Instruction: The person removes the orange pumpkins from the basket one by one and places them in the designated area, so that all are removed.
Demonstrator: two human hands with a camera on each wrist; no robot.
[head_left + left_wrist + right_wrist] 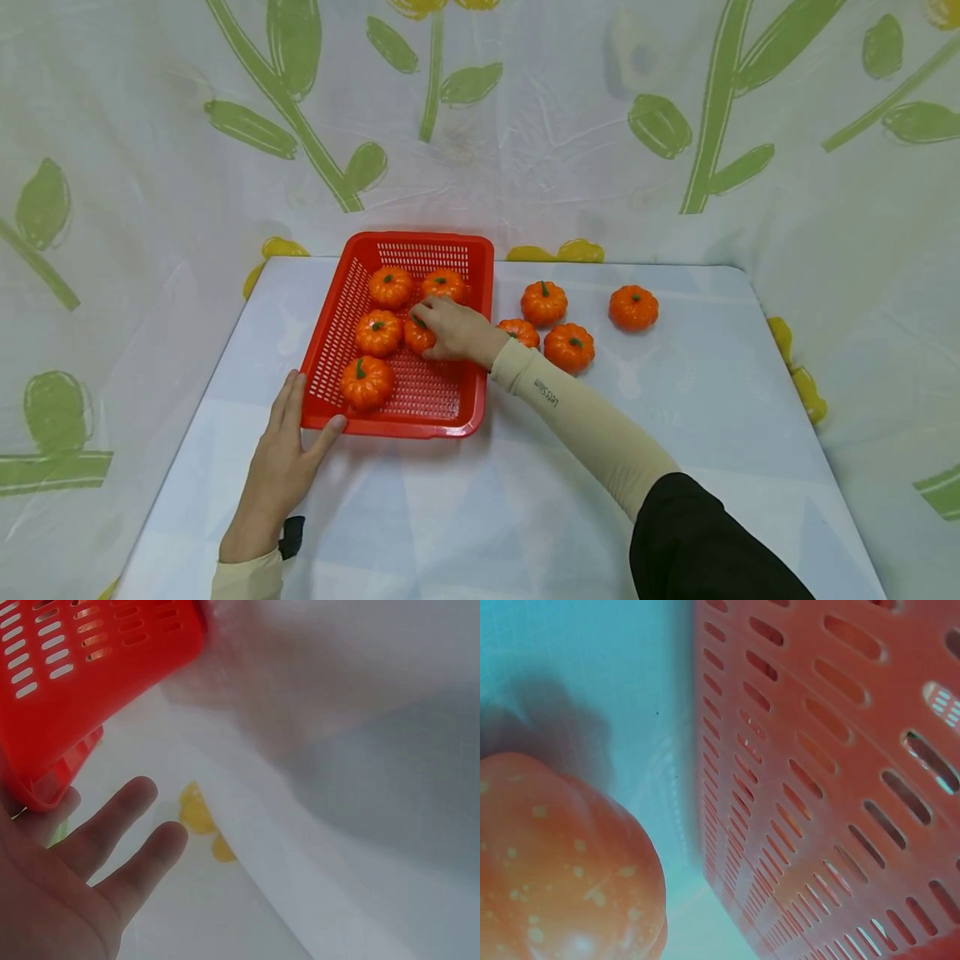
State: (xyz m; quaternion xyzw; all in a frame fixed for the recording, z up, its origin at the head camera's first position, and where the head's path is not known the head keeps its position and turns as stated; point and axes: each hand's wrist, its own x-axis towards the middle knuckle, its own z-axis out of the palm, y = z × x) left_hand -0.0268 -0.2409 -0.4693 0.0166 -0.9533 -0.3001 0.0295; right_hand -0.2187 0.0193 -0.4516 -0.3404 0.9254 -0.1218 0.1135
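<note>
A red plastic basket with slotted walls holds several small orange toy pumpkins with green stems. My right hand reaches over its right wall and grips one toy pumpkin inside, fingers curled over its top. At the near left corner my left hand touches the basket, thumb by the front rim and fingers straight along the outside. Spread fingers show below the basket corner in the left wrist view. The right wrist view has the slotted wall but not the right hand's fingers.
Right of the basket, several more pumpkins lie on the pale table, one pumpkin farther right. A pumpkin beside the wall fills the right wrist view's lower left. Leaf-patterned white sheeting surrounds the table's back and sides.
</note>
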